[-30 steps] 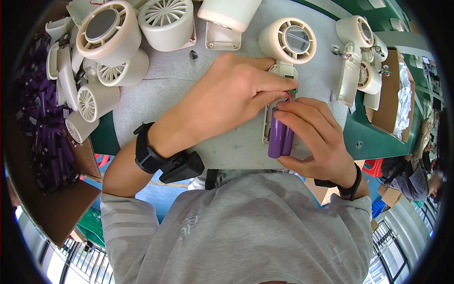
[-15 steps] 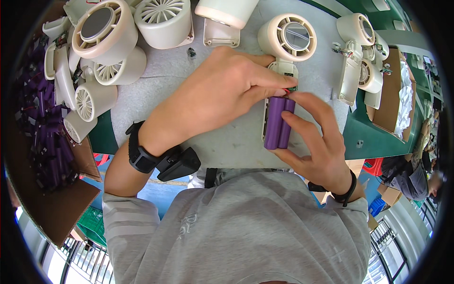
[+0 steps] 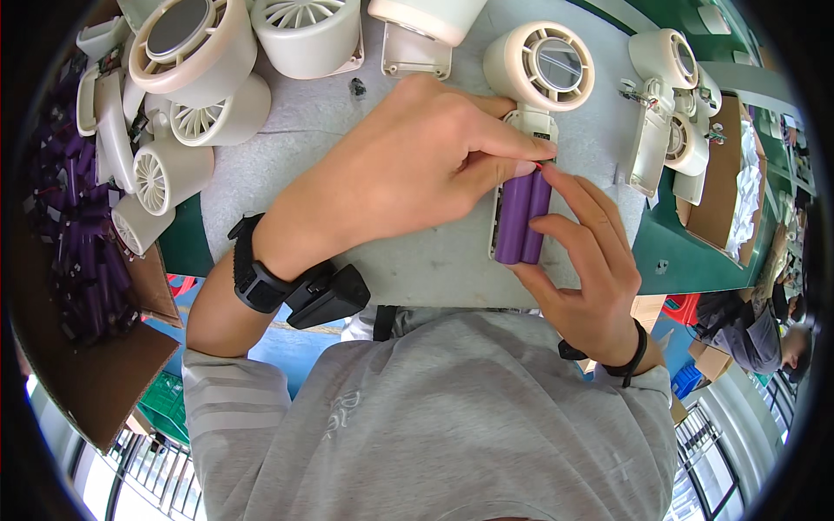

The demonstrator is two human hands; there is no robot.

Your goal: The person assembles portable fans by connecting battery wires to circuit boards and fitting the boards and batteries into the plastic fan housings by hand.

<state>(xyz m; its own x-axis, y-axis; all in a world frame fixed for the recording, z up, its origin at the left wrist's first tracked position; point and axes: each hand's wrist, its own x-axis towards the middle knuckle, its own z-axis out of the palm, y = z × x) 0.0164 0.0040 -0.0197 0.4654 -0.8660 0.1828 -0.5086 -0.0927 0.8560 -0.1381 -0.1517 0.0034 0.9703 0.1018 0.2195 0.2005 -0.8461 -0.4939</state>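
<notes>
A white handheld fan (image 3: pixel 539 68) lies with its round head away from me and its handle opened toward me. Two purple cylindrical cells, joined as a battery pack (image 3: pixel 524 217), lie along that handle. My right hand (image 3: pixel 595 260) has the pack between its thumb below and its fingers along the right side and upper end. From the left, my left hand (image 3: pixel 434 143) reaches over, thumb and index finger pinched at the pack's top. A bit of red wire (image 3: pixel 540 165) shows by those fingertips. What the pinch holds is mostly hidden.
Several white fan bodies (image 3: pixel 178 178) crowd the left, beside a cardboard box (image 3: pixel 113 382) with purple batteries. More fans (image 3: pixel 317 39) stand at the back. At right are open fan housings (image 3: pixel 647 143) and a box with white wrapping (image 3: pixel 738 191). A person (image 3: pixel 756 339) sits far right.
The battery pack has moved slightly up the handle toward the fan head. My left thumb now lies at its upper end. The whole view has shifted a little.
</notes>
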